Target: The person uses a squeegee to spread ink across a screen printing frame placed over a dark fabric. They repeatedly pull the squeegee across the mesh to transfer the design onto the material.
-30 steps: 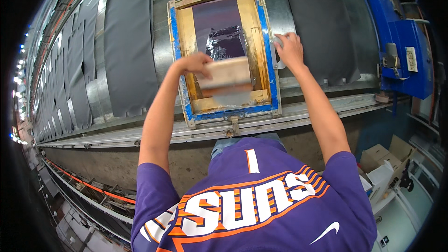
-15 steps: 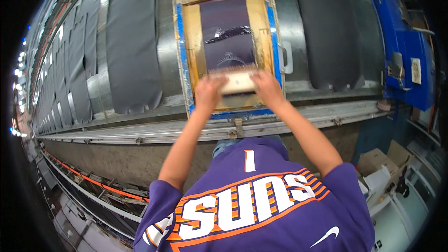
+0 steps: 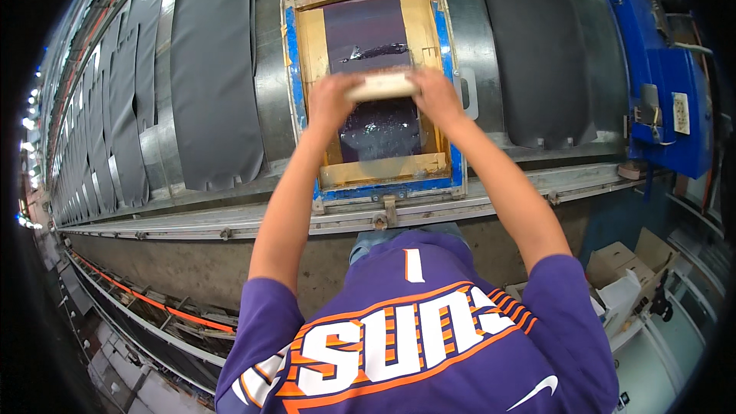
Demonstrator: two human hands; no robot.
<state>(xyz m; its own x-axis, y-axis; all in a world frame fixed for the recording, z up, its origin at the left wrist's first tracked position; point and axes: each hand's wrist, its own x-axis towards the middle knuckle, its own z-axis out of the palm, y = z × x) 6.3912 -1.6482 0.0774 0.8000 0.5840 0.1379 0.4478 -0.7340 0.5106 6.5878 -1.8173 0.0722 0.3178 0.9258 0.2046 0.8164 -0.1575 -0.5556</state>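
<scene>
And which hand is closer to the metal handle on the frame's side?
Right: the right hand is just left of the metal handle; the left hand is farther left.

This looks like a printing workshop. A long, shiny metal surface [image 3: 271, 69] has lots of flat dark sheets [image 3: 216, 77] in a row, and a blue-edged frame [image 3: 383, 188] on it. A metal rail [image 3: 502, 192] runs along the side. Cardboard boxes [image 3: 611, 261] sit near a big blue machine [image 3: 682, 149].

head: left fisheye, head-worn | faces down | near | framed screen [image 3: 353, 193] upper centre, torso [image 3: 418, 322] below
</scene>
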